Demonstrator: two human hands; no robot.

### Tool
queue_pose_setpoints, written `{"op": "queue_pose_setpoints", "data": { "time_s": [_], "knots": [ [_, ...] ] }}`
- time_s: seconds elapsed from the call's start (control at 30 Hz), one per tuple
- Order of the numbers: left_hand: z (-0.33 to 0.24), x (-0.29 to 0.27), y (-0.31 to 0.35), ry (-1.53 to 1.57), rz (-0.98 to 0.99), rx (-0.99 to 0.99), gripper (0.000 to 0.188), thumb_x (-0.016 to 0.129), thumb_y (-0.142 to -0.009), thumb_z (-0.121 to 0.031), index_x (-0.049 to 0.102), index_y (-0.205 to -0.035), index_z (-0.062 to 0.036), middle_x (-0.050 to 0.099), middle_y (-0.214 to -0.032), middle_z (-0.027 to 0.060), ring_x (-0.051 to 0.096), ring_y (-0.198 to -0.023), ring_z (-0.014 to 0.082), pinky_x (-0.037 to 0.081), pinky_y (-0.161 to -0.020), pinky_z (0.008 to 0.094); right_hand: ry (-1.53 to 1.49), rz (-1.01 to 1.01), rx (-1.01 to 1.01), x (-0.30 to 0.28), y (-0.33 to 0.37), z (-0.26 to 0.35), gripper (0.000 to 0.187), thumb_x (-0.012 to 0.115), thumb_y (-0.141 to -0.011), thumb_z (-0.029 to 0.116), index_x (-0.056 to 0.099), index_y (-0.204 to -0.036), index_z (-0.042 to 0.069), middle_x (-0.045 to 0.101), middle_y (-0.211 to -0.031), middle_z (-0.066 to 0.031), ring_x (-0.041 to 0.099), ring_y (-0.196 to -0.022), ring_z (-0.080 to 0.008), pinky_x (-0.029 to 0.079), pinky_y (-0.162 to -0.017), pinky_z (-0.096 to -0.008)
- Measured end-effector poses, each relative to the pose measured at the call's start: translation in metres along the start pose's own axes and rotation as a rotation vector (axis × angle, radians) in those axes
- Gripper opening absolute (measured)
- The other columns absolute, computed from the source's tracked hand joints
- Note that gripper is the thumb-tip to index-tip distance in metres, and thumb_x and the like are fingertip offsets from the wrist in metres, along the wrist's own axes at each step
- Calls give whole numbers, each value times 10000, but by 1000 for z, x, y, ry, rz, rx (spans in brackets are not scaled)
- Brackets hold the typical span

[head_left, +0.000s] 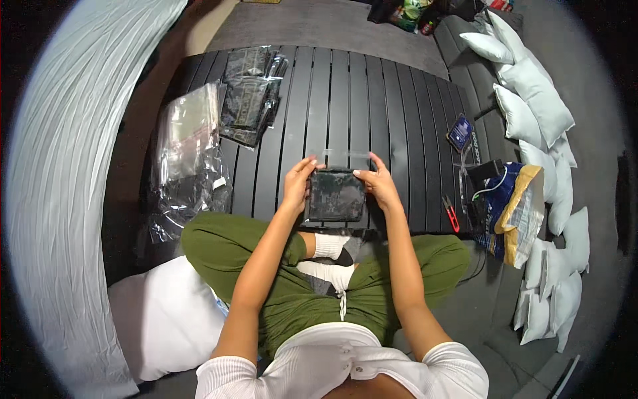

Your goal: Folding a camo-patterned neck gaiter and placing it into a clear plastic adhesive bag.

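Note:
Between my hands, at the near edge of the black slatted table, is a clear plastic bag [347,159] with a flat, dark, mottled item [337,196] inside it. My left hand [302,183] grips the bag's left upper side. On the right upper side, my right hand [379,185] has its thumb on the dark item's corner and its fingers at the bag's clear top edge. That top edge stretches between both hands, beyond the dark item. Whether the bag is sealed cannot be seen.
Several similar dark packets [246,100] lie stacked at the far left of the table [339,93], beside a pile of clear bags [189,136]. Red-handled snips [451,216], a blue packet [460,133] and a blue-and-yellow bag [515,206] are on the right. White pillows [531,100] line the sofa.

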State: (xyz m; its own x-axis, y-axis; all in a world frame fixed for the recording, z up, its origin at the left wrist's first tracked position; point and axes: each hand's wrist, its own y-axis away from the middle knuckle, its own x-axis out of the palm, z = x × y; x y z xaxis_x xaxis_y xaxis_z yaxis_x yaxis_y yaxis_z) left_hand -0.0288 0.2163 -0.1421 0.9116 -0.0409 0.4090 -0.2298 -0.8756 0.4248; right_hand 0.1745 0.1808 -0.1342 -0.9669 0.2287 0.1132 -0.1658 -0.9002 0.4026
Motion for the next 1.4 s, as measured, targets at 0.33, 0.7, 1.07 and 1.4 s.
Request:
{"op": "queue_pose_setpoints", "data": {
  "time_s": [0.33, 0.7, 1.07, 1.4],
  "knots": [
    [1, -3, -5, -52, 45, 49, 295, 487, -904, -255, 578, -1104, -58, 646, -892, 53, 446, -492, 1, 303, -411, 137, 753, -185, -897, 63, 10, 21, 131, 652, -731, 143, 675, -852, 98, 562, -1093, -77, 454, -1080, -278, 367, -907, -375],
    [10, -3, -8, -139, 72, 331, 259, 567, -858, -139, 593, -1059, 23, 629, -964, 62, 572, -881, 102, 434, -777, 218, 977, -93, -980, 75, -11, 31, 119, 663, -711, 185, 659, -789, 95, 560, -1105, -57, 428, -1130, -287, 341, -937, -409],
    [20, -8, -13, -243, 39, 366, 228, 599, -830, -146, 632, -977, 25, 655, -853, 48, 568, -760, 70, 449, -688, 208, 1200, 154, -1151, 79, -13, 46, 100, 619, -737, 110, 608, -814, 47, 546, -1120, -61, 439, -1121, -295, 354, -933, -400],
    [12, -3, -8, -140, 48, 323, 252, 598, -842, -161, 626, -991, 40, 650, -897, 55, 570, -792, 78, 442, -710, 202, 881, -51, -972, 75, -16, 32, 102, 576, -776, 100, 563, -832, 16, 564, -1046, -95, 479, -1050, -290, 373, -887, -396]
  ]
}}
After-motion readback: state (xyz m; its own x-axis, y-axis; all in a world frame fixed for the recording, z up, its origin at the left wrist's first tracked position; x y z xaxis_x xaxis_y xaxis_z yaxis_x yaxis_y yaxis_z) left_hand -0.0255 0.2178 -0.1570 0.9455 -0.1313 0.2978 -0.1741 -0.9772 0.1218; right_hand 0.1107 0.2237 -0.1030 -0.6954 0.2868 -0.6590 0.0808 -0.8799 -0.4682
